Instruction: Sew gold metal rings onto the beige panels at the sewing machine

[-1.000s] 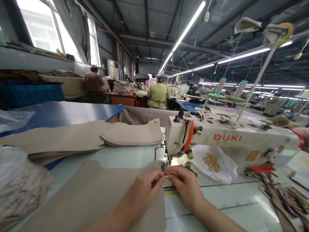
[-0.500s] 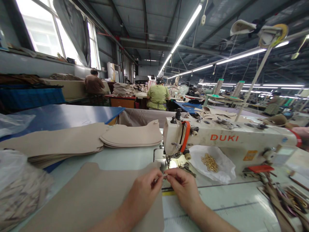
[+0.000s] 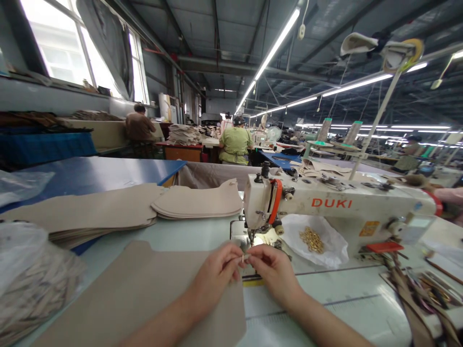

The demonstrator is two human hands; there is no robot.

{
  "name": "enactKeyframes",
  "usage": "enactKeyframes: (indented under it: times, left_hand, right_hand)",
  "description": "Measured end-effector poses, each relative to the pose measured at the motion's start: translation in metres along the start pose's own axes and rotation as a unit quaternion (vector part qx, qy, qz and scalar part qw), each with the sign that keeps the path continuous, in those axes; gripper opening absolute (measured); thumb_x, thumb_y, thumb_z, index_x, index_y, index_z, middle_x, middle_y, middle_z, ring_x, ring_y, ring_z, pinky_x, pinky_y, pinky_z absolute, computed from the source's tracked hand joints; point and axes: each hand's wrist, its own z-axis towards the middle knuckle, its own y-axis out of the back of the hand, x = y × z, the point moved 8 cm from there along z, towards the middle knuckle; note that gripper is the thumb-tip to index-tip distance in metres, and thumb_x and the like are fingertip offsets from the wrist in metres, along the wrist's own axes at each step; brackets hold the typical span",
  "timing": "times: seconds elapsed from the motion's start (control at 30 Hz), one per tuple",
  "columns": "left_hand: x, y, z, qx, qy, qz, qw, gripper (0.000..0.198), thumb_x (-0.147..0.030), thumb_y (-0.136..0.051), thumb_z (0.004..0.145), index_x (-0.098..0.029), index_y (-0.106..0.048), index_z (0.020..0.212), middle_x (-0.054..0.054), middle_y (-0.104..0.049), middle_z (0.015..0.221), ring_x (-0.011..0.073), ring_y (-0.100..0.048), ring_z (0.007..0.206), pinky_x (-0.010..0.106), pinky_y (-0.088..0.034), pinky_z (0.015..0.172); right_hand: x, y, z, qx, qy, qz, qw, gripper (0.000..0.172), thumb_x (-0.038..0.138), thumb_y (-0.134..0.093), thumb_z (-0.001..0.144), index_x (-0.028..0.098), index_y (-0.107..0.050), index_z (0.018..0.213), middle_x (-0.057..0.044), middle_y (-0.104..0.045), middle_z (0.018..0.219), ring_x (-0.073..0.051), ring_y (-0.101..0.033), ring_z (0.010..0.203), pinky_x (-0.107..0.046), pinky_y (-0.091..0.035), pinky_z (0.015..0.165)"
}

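Note:
My left hand and my right hand meet just in front of the sewing machine's needle area, both closed in a pinch. Between their fingertips is a small light strip with a thin gold-coloured bit on it, perhaps a ring; the fingers cover most of it. Under my left hand and forearm lies a large flat beige panel. The white sewing machine stands right behind the hands. Beside its needle, a white plastic bag holds a heap of small gold metal pieces.
Stacked beige panels lie at the back left of the table. A clear bag of fabric strips sits at the left edge. Straps and metal parts lie at the right. Co-workers, including a person in green, sit farther back.
Both hands still pinch the small strip, with fingers slightly shifted; its gold-coloured bit now shows between them. The view has turned slightly to the right.

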Motion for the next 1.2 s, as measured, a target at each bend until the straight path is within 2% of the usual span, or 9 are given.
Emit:
enactKeyframes:
  times: [0.1, 0.23, 0.3, 0.43, 0.53, 0.73, 0.9, 1.1, 1.2]
  left_hand:
    - [0.001, -0.002, -0.001, 0.019, 0.013, -0.051, 0.998, 0.018, -0.032, -0.048, 0.077, -0.019, -0.047, 0.089, -0.001, -0.061, 0.066, 0.0125, -0.053, 0.051, 0.026, -0.042, 0.052]
    - [0.004, 0.001, 0.001, 0.025, 0.038, -0.085, 0.995, 0.024, -0.035, -0.053, 0.073, -0.019, -0.047, 0.09, -0.004, -0.059, 0.06, 0.0112, -0.051, 0.047, 0.025, -0.04, 0.05]
    - [0.009, 0.004, 0.003, 0.017, 0.075, -0.121, 0.99, 0.024, -0.038, -0.053, 0.072, -0.019, -0.049, 0.086, -0.003, -0.06, 0.059, 0.0107, -0.052, 0.046, 0.024, -0.04, 0.049]
    - [0.021, 0.009, 0.002, -0.016, 0.158, -0.216, 0.963, 0.023, -0.035, -0.059, 0.068, -0.017, -0.055, 0.081, -0.003, -0.059, 0.058, 0.0097, -0.052, 0.048, 0.023, -0.04, 0.051]
    - [0.022, 0.002, 0.0, 0.004, 0.186, -0.25, 0.95, 0.024, -0.029, -0.067, 0.063, -0.017, -0.059, 0.082, -0.004, -0.057, 0.059, 0.0087, -0.051, 0.051, 0.022, -0.039, 0.053]
    - [0.018, -0.002, 0.0, 0.014, 0.183, -0.231, 0.955, 0.026, -0.03, -0.074, 0.06, -0.016, -0.059, 0.076, -0.004, -0.056, 0.059, 0.0079, -0.049, 0.053, 0.021, -0.039, 0.055]
    - [0.02, 0.0, -0.001, 0.011, 0.183, -0.201, 0.962, 0.024, -0.031, -0.073, 0.061, -0.016, -0.058, 0.074, -0.003, -0.057, 0.061, 0.0097, -0.05, 0.055, 0.024, -0.04, 0.058]
    - [0.014, -0.001, 0.0, 0.014, 0.176, -0.17, 0.97, 0.021, -0.029, -0.07, 0.059, -0.017, -0.054, 0.065, -0.003, -0.056, 0.06, 0.0109, -0.05, 0.056, 0.024, -0.039, 0.057]
    - [0.011, 0.0, 0.001, 0.014, 0.165, -0.139, 0.976, 0.016, -0.026, -0.065, 0.059, -0.017, -0.052, 0.062, -0.004, -0.054, 0.056, 0.0106, -0.048, 0.055, 0.024, -0.037, 0.056]
  right_hand:
    - [-0.008, -0.005, 0.009, 0.038, -0.049, 0.053, 0.997, 0.012, 0.027, -0.07, 0.066, 0.017, -0.064, 0.068, 0.001, -0.063, 0.061, -0.012, -0.054, 0.056, -0.023, -0.041, 0.057]
    - [-0.014, -0.019, 0.012, 0.103, -0.134, 0.143, 0.975, 0.024, 0.034, -0.079, 0.055, 0.016, -0.064, 0.062, 0.003, -0.062, 0.057, -0.009, -0.054, 0.052, -0.023, -0.042, 0.058]
    - [-0.014, -0.02, 0.013, 0.095, -0.151, 0.172, 0.969, 0.027, 0.036, -0.08, 0.053, 0.016, -0.065, 0.062, 0.003, -0.062, 0.056, -0.009, -0.053, 0.05, -0.023, -0.043, 0.057]
    - [-0.012, -0.018, 0.012, 0.061, -0.142, 0.212, 0.965, 0.025, 0.036, -0.081, 0.055, 0.017, -0.067, 0.064, 0.001, -0.066, 0.059, -0.011, -0.057, 0.055, -0.024, -0.043, 0.059]
    - [-0.013, -0.018, 0.011, 0.056, -0.14, 0.224, 0.963, 0.024, 0.035, -0.081, 0.055, 0.017, -0.068, 0.065, 0.0, -0.068, 0.063, -0.012, -0.059, 0.059, -0.025, -0.044, 0.062]
    - [-0.013, -0.018, 0.009, 0.054, -0.155, 0.228, 0.96, 0.025, 0.034, -0.082, 0.053, 0.016, -0.067, 0.061, 0.003, -0.063, 0.054, -0.008, -0.051, 0.051, -0.022, -0.04, 0.055]
    - [-0.011, -0.019, 0.006, 0.062, -0.162, 0.223, 0.959, 0.027, 0.035, -0.082, 0.051, 0.016, -0.066, 0.061, 0.003, -0.064, 0.055, -0.01, -0.055, 0.053, -0.023, -0.043, 0.059]
    - [-0.011, -0.019, 0.007, 0.076, -0.144, 0.209, 0.964, 0.032, 0.038, -0.082, 0.051, 0.017, -0.062, 0.064, 0.002, -0.065, 0.06, -0.012, -0.057, 0.055, -0.024, -0.042, 0.058]
    - [-0.007, -0.02, 0.006, 0.088, -0.113, 0.195, 0.97, 0.031, 0.04, -0.077, 0.058, 0.017, -0.059, 0.066, 0.002, -0.062, 0.059, -0.012, -0.056, 0.057, -0.024, -0.041, 0.059]
